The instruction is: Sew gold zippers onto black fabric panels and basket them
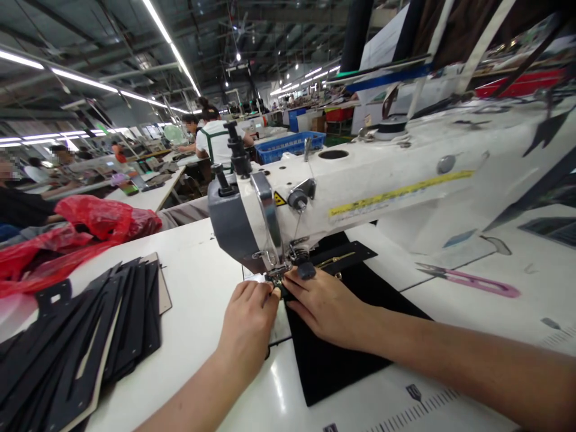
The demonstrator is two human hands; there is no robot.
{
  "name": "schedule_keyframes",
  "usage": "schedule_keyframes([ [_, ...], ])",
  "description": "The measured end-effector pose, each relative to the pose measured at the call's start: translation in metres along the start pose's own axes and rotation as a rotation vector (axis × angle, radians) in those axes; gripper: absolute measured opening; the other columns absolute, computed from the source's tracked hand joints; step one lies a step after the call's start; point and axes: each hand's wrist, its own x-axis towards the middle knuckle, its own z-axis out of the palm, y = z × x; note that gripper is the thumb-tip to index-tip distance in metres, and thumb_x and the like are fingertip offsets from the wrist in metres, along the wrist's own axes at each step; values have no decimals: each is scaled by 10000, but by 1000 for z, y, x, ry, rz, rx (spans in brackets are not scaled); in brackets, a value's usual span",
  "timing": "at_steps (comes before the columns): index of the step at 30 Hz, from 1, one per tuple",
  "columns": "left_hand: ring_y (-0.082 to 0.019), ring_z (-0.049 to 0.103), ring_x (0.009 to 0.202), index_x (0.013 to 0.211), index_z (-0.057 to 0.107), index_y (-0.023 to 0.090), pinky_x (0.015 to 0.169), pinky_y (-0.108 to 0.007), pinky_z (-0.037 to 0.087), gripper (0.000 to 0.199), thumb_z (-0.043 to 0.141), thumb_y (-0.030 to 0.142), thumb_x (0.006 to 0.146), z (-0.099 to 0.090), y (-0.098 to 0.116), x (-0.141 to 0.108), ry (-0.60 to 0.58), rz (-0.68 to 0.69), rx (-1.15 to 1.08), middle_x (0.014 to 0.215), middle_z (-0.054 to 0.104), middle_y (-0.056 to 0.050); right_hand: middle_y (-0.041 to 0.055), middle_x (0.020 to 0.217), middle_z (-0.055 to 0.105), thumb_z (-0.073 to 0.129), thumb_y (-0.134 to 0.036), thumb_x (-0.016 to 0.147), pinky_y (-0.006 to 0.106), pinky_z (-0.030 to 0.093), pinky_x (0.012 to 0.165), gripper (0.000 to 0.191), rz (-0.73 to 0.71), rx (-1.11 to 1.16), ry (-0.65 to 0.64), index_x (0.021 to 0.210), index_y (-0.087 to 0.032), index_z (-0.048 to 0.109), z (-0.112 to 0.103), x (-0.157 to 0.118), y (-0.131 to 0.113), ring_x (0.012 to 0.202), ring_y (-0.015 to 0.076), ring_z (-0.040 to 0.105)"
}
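A white sewing machine reaches across the table with its presser foot down by my fingertips. Beneath it lies a black fabric panel, running from the front of the table to behind the foot. On the panel, right of the foot, sits a black strip with a brass-coloured zipper. My right hand rests on the panel with fingers stretched out, tips close to the foot. Left of the foot, my left hand is closed, fingers bent and thumb against them; what it pinches at the work's edge is hidden.
Many black cut pieces lie fanned at the left, beside a red plastic bag. Pink thread snips lie at right. Behind the machine are a blue crate and a person in a white shirt.
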Motion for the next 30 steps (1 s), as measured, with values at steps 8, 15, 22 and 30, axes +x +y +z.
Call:
schedule_keyframes([
  [8, -215, 556, 745, 859, 594, 111, 692, -379, 472, 176, 420, 104, 891, 4, -5, -1, 42, 18, -35, 858, 615, -90, 152, 1109, 586, 437, -182, 875, 406, 406, 955, 295, -6, -18, 3, 1104, -50, 570, 0, 1, 1, 1061, 255, 507],
  [15, -212, 568, 777, 875, 598, 118, 719, -378, 476, 136, 465, 95, 873, 3, -6, 0, -3, 7, -37, 877, 619, -88, 147, 1113, 574, 422, -175, 880, 413, 372, 981, 289, 11, -25, -68, 1112, -59, 548, -1, 4, 2, 1098, 261, 478],
  [22, -220, 577, 803, 873, 596, 120, 732, -391, 482, 114, 499, 66, 846, 5, -5, -1, 0, -16, -27, 887, 621, -91, 173, 1151, 561, 416, -156, 861, 426, 393, 956, 318, 47, 12, -87, 1144, -63, 528, -2, 6, 0, 1079, 263, 505],
  [30, -201, 588, 756, 847, 596, 133, 695, -367, 494, 115, 496, 76, 856, 8, -6, -2, 52, -23, -10, 844, 622, -75, 173, 1124, 581, 408, -150, 855, 436, 378, 975, 321, 51, 43, -77, 1139, -74, 537, -2, 7, -1, 1091, 258, 504],
])
